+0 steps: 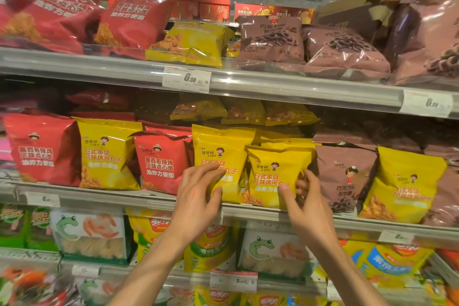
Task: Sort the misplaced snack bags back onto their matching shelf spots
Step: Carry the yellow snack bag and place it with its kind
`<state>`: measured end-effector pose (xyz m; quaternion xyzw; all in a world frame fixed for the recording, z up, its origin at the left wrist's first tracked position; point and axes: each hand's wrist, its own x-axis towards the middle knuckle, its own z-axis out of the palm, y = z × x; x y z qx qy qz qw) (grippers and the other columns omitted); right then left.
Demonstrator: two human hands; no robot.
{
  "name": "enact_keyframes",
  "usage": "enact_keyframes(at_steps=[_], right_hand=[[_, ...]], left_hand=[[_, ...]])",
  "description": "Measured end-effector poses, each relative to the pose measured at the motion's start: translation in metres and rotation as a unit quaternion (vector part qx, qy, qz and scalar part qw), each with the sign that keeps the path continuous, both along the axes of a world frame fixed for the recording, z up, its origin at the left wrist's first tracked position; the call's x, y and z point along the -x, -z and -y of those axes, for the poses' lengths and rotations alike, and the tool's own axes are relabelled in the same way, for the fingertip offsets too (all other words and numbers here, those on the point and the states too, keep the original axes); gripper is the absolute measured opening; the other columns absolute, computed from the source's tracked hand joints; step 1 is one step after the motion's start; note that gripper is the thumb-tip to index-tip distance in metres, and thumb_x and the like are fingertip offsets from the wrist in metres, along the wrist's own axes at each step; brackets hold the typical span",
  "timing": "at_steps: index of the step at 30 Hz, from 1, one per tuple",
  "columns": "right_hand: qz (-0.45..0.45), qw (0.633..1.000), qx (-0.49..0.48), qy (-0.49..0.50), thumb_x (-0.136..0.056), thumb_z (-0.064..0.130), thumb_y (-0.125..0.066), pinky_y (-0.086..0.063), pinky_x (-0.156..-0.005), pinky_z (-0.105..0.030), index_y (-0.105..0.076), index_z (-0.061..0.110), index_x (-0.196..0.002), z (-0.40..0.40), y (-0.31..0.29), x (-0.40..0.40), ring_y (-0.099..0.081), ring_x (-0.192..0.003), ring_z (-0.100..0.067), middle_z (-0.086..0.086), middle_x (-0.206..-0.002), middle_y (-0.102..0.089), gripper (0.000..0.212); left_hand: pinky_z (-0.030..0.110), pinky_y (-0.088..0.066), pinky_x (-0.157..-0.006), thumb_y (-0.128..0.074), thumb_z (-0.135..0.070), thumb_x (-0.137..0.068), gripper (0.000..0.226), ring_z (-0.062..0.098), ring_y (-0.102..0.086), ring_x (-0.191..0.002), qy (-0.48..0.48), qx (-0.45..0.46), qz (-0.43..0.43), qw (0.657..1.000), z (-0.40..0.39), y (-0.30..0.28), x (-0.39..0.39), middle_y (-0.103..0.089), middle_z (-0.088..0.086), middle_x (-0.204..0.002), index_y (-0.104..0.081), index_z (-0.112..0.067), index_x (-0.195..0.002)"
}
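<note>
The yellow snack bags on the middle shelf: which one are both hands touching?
The front yellow bag beside the brown bag; both hands touch it.

Bags (278, 174) packed tight, no gaps

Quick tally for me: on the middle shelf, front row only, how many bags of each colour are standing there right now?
Red foil snack bags: 2
Yellow foil snack bags: 4
Brown foil snack bags: 1, plus a partly cut-off one at the right edge that I did not count
Total: 7
</note>
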<state>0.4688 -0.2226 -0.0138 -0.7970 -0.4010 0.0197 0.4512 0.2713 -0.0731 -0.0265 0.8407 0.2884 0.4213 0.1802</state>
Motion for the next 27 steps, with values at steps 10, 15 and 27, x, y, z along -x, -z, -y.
enact_keyframes(at_steps=[10,15,27], right_hand=[[0.0,1.0,0.018,-0.013,-0.094,0.065,-0.048,-0.044,-0.108,-0.045,-0.027,0.028,-0.153,-0.02,0.004,0.003,-0.048,-0.138,-0.023,0.003,-0.153,-0.047,0.073],[-0.072,0.997,0.009,-0.025,-0.09,0.062,-0.059,-0.043,-0.113,-0.046,-0.026,0.031,-0.156,-0.003,0.009,0.007,-0.045,-0.141,-0.017,0.005,-0.157,-0.043,0.08],[-0.138,0.99,-0.033,0.016,-0.094,0.039,-0.066,-0.058,-0.085,-0.048,-0.058,0.033,-0.127,0.022,0.033,0.064,-0.067,-0.1,-0.018,0.006,-0.119,-0.063,0.035]], left_hand=[[0.027,-0.028,-0.111,-0.063,-0.019,-0.093,0.042,0.01,-0.035,-0.136,0.024,0.018,-0.022,0.999,0.001,0.0,0.0,-0.05,-0.013,-0.145,-0.063,-0.025,-0.134],[0.014,-0.026,-0.11,-0.065,-0.021,-0.096,0.043,-0.014,-0.031,-0.134,0.056,0.077,0.018,0.995,0.004,-0.004,0.017,-0.049,-0.024,-0.141,-0.058,-0.032,-0.137],[0.011,-0.05,-0.084,-0.067,-0.028,-0.095,0.037,0.0,-0.064,-0.105,0.067,0.234,0.101,0.965,0.023,0.02,0.077,-0.066,-0.024,-0.114,-0.059,-0.033,-0.131]])
